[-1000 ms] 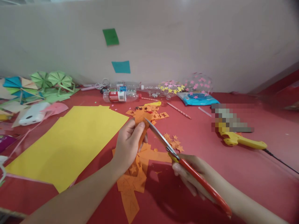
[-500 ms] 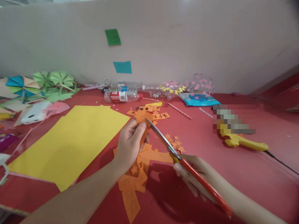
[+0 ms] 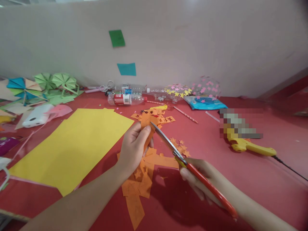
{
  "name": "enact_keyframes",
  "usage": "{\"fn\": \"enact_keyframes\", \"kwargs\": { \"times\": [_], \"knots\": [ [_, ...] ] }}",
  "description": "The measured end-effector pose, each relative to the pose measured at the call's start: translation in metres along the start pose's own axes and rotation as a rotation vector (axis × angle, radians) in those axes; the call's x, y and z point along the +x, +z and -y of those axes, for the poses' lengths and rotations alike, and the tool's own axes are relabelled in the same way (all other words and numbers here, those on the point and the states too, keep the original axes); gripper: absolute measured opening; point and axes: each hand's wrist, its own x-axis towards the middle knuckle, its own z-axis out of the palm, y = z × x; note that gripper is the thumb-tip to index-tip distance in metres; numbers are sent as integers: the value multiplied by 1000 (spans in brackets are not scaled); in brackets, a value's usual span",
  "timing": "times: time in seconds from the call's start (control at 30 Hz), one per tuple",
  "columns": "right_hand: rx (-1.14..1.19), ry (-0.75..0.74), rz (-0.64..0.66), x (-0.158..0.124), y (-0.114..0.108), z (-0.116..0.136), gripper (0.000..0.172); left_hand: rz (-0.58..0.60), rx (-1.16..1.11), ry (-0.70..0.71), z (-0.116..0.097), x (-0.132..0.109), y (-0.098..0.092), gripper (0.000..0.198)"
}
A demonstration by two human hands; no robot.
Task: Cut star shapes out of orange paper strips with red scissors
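Note:
Between its thumb and fingers my left hand (image 3: pixel 134 144) pinches a folded piece of orange paper (image 3: pixel 146 119). My right hand (image 3: pixel 204 179) is closed around red-handled scissors (image 3: pixel 168 141), whose blade tips meet the paper's right side just above my left thumb. Beneath my hands lies a pile of orange paper scraps (image 3: pixel 137 189), some with star-shaped cut-outs. A small heap of orange paper stars (image 3: pixel 181 148) rests beyond my right hand. More punched orange scraps (image 3: pixel 166 119) lie behind the held paper. Part of my right hand's fingers is hidden by the scissors.
Yellow paper sheets (image 3: pixel 72 144) cover the left of the red table. A yellow glue gun (image 3: pixel 252 146) with a cord lies right, partly pixelated. Plastic bottles (image 3: pixel 124 98), a striped straw (image 3: pixel 185 114) and a blue packet (image 3: pixel 207 103) lie near the wall. Folded-paper umbrellas (image 3: pixel 64 81) stand far left.
The scissor handles have drawn slightly closer together, with the tips still at the orange paper. My left hand has hardly moved.

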Motion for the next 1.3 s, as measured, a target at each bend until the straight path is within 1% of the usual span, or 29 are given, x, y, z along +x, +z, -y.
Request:
{"fn": "enact_keyframes", "kwargs": {
  "times": [0.27, 0.4, 0.57, 0.7, 0.8, 0.93, 1.03, 1.13, 1.23, 1.3],
  "knots": [
    [20, -90, 38, -1, 1, -3, 55, 34, -73, -10, -1, 1, 0, 22],
    [-13, -39, 16, -1, 1, -2, 57, 44, -100, -9, 0, 2, 0, 24],
    [2, 45, 16, -2, 3, 1, 57, 26, -117, -13, -2, 1, 1, 22],
    [0, 59, 4, 0, 3, 2, 55, 20, -97, -17, 0, 1, 1, 24],
    [3, 58, 4, 1, 1, 2, 55, 15, -75, 7, 3, 4, -3, 26],
    [-5, 20, 6, 0, 0, 0, 57, -35, -71, 70, 6, 12, -10, 29],
    [5, -7, 45, 0, -1, -1, 57, -54, -77, 108, 6, 14, -13, 27],
    [3, -11, 81, -1, 0, -1, 58, -33, -99, 120, 6, 13, -12, 26],
    [9, -79, 87, -3, 0, 1, 60, -4, -127, 92, 7, 9, -9, 16],
    [19, -114, 87, -4, 0, 2, 61, 4, -135, 71, 7, 7, -7, 12]
  ]
}}
